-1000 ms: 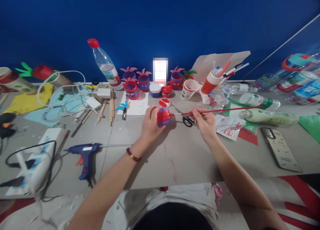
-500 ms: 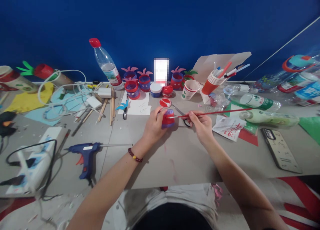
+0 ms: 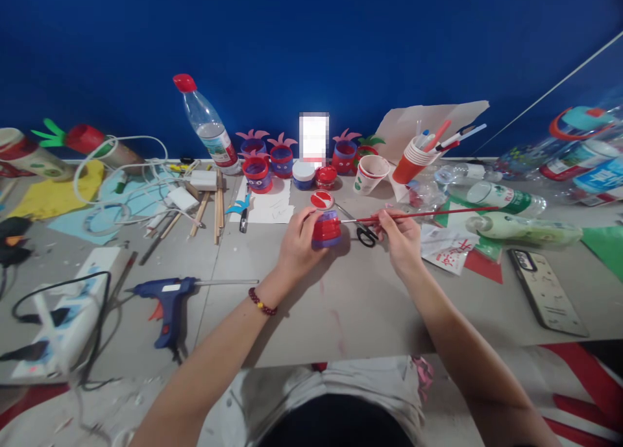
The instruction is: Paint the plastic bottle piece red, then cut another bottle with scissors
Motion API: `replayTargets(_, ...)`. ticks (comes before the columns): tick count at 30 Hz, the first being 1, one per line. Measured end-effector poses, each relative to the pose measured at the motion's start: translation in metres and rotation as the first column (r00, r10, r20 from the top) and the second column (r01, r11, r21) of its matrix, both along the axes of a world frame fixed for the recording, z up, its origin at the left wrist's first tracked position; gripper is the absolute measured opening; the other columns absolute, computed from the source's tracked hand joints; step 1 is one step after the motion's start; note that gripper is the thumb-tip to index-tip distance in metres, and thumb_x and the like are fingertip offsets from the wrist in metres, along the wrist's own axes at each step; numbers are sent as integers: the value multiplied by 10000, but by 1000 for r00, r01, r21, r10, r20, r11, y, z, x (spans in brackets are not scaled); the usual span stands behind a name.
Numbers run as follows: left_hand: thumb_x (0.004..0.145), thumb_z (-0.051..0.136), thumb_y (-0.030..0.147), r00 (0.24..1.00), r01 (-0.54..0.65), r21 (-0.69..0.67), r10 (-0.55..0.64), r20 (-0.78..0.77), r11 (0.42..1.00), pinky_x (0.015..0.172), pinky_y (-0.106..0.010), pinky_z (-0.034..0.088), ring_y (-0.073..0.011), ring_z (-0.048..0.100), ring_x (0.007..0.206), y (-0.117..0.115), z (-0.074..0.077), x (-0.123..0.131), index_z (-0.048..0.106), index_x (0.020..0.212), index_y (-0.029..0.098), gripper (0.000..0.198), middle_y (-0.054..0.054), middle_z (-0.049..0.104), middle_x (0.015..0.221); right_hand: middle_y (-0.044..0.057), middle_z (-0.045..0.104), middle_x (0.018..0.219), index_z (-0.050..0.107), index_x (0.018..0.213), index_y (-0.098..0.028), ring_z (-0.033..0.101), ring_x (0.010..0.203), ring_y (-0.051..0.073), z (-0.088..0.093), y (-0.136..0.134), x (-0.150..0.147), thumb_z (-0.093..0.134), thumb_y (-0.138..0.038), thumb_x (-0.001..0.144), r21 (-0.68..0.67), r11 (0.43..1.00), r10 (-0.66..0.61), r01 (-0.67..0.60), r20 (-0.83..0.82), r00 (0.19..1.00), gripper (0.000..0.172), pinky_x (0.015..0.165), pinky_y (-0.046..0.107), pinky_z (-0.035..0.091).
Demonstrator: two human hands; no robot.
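Note:
My left hand (image 3: 300, 242) is closed round the left side of a small cup (image 3: 326, 229), blue at both ends with a red painted band. In my right hand (image 3: 402, 239) is a thin red paintbrush (image 3: 438, 212), held level, its tip at the cup's right side. Whether the bristles touch the cup I cannot tell. Scissors (image 3: 366, 235) with black handles lie partly behind the brush. Beyond the cup are a red-smeared lid (image 3: 322, 200), an open jar of red paint (image 3: 326, 176) and a white-lidded blue jar (image 3: 304, 174).
Decorated red and blue cups (image 3: 257, 174) stand at the back, near a paper cup (image 3: 371, 174) and an orange cup of pens (image 3: 413, 161). A glue gun (image 3: 170, 301) and power strip (image 3: 73, 311) lie left. Plastic bottles (image 3: 506, 198) and a phone (image 3: 548, 292) are right.
My right hand has drawn the brush to the right, from the front of the cup to its edge. The cup has turned slightly in my left hand, and more red shows on it.

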State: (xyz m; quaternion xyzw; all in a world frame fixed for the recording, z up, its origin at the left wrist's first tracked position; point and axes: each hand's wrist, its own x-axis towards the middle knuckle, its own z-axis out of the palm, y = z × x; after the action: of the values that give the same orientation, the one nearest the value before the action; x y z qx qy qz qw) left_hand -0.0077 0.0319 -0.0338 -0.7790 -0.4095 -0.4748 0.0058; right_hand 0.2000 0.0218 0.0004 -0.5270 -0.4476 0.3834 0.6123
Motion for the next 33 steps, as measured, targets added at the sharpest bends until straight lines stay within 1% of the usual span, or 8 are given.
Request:
replayTargets(4,791,721,215,1000,-4,-60,5,14,998,1035,-441,510,-262,573,1166,0,2,-3,463,1307,197,577,-132,529,1251,28,698,625,681,744,-190,528,503,104,-4,5,9,753,-580,739,27,998,-55,54,29,998,396,431,223,393)
replayTargets(8,746,712,213,1000,21,-133,-19,12,991,1047,-484,484,-288,537,1196,-1,4,-8,425,1342,224,661,-129,491,1284,14,689,637,695,788,-198,554,546,112,-11,8,15,726,-519,800,60,994,-96,93,50,994,323,465,225,415)
replayTargets(12,716,702,190,999,30,-180,-35,-22,983,1060,-520,458,-314,500,1244,-2,6,-10,383,1382,258,742,-127,453,1336,13,689,650,692,797,-198,553,547,110,-14,5,13,725,-510,804,45,998,-48,48,-6,999,314,459,222,405)
replayTargets(16,749,711,168,1000,2,-148,-4,-18,989,1048,-501,475,-294,522,1213,-1,4,-5,386,1376,246,710,-129,474,1306,29,717,670,688,793,-194,549,542,102,-10,0,5,748,-513,783,15,1000,26,-25,-56,998,325,462,216,406)
replayTargets(18,763,726,173,1000,-10,-125,10,1,992,1046,-488,484,-284,534,1203,0,1,-3,388,1367,229,694,-134,494,1289,36,724,673,690,788,-193,552,536,103,-9,-2,2,758,-527,767,4,999,43,-43,-63,997,342,455,215,406)
replayTargets(22,775,734,177,1000,4,-81,-5,-3,997,1041,-480,495,-278,556,1195,0,-3,0,411,1320,221,634,-138,521,1277,43,719,667,696,784,-194,560,543,114,-8,-5,-3,761,-560,750,-20,998,63,-64,-42,997,372,437,219,405)
replayTargets(27,788,720,178,998,12,-81,-17,-61,997,1025,-483,509,-287,570,1193,-2,-2,1,434,1283,222,574,-144,516,1286,37,700,629,691,765,-194,520,494,108,-3,-7,-7,748,-607,732,-43,997,70,-70,2,998,418,421,228,401)
replayTargets(33,805,708,207,998,15,-76,-19,-52,997,1034,-478,510,-286,567,1201,-3,0,0,445,1285,214,547,-144,525,1279,49,711,635,694,757,-195,537,502,116,2,-6,-8,745,-628,720,-41,998,50,-49,25,998,438,413,228,394)
